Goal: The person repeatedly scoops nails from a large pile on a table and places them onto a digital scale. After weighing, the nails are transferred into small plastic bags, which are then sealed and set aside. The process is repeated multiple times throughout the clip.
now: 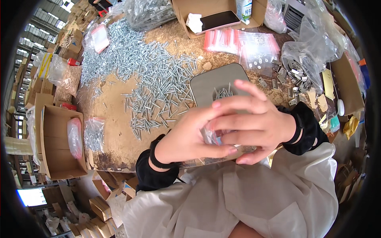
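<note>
A small clear plastic bag (211, 137) is between my two hands, mostly covered by fingers, so its contents cannot be made out. My left hand (190, 133) is closed round its left side, thumb along the near side. My right hand (258, 123) reaches over from the right, its middle fingers bent across the bag and its little finger raised. Just beyond the hands lies a grey metal scale plate (204, 85), bearing a small heap of screws (224, 92). A wide spread of loose silver screws (154, 79) covers the table to the left.
Flat zip bags with red edges (222, 41) and a bag of white washers (258, 49) lie at the far side. Metal brackets (297, 77) are at right. A filled screw bag (94, 133) sits near a cardboard box (59, 139). A phone (219, 20) rests in another box.
</note>
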